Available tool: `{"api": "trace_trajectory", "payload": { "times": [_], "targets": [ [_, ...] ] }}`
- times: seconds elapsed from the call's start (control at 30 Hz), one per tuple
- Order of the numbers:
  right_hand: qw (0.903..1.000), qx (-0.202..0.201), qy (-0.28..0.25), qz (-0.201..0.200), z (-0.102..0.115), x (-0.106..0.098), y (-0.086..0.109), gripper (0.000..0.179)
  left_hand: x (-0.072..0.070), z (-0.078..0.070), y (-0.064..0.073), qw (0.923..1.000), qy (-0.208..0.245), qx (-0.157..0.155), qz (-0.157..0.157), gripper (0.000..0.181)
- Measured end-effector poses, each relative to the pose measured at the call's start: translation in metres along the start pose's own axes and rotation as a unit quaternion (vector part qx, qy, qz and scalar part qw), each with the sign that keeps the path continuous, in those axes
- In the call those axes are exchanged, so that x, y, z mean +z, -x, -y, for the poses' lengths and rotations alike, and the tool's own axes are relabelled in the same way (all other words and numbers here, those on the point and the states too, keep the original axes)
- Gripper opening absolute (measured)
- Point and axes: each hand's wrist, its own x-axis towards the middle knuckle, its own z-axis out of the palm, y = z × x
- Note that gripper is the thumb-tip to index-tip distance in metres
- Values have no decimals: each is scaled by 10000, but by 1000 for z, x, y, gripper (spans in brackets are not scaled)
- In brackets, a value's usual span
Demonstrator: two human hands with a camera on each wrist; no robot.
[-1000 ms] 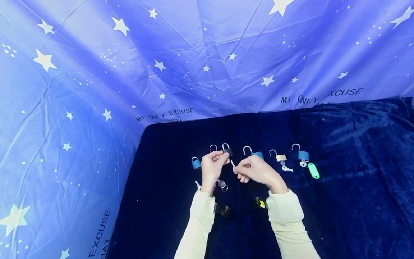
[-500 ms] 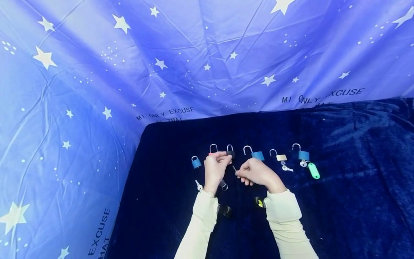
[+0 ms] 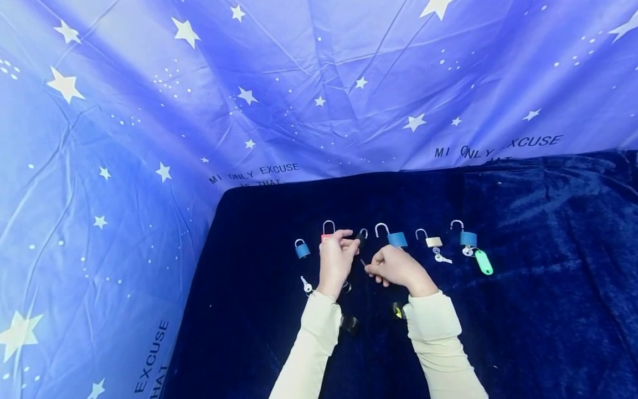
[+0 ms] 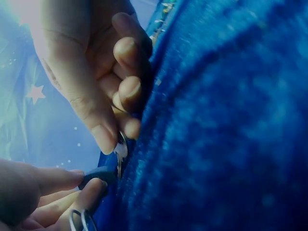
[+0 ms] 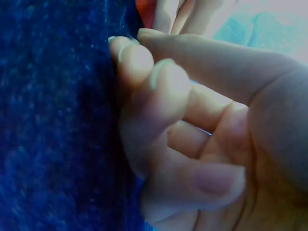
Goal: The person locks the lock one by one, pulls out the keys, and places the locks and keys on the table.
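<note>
In the head view my left hand (image 3: 336, 265) pinches a small black padlock (image 3: 361, 238) between thumb and fingers, its shackle pointing away from me. Just to the right, my right hand (image 3: 400, 269) pinches a small key (image 3: 363, 262) at its fingertips, the tip turned toward the padlock. The left wrist view has the silver key (image 4: 120, 156) right at the edge of the dark padlock body (image 4: 100, 174). A red padlock (image 3: 327, 237) lies partly hidden behind my left hand. In the right wrist view the curled fingers (image 5: 166, 91) hide the key.
A blue padlock (image 3: 302, 250) and a key (image 3: 306, 286) lie on the left. Rightward are a larger blue padlock (image 3: 397, 239), a brass one (image 3: 433, 242) and another blue one (image 3: 467, 239) with a green tag (image 3: 483, 262). All lie on dark blue plush cloth (image 3: 538, 288).
My left hand has moved slightly right and turned the black padlock, whose shackle now shows narrower. The key in my right hand has turned and now looks thin and dark.
</note>
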Motion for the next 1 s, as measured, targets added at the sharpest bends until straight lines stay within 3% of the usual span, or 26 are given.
{"api": "trace_trajectory", "payload": {
  "times": [0.23, 0.43, 0.63, 0.77, 0.87, 1.0],
  "targets": [
    [9981, 307, 510, -161, 1, 1, 0, 31, -1, -2, 0, 9993, -261, 48, 276, 26],
    [9977, 339, 554, -195, 0, 3, -1, 31, -2, -1, 0, 9980, -446, 143, 418, 21],
    [9975, 323, 594, -214, 2, 0, 1, 31, -3, -3, 0, 9975, -576, 131, 396, 19],
    [9973, 353, 565, -319, 3, -5, 4, 31, -4, -3, 2, 9936, -1060, 305, 226, 14],
    [9971, 361, 436, -509, 2, -11, 7, 32, -4, -2, 4, 9883, -1450, 464, 84, 10],
    [9957, 287, 262, -836, 2, -18, 11, 32, -9, -4, 5, 9886, -1434, 427, 141, 8]
  ]
}}
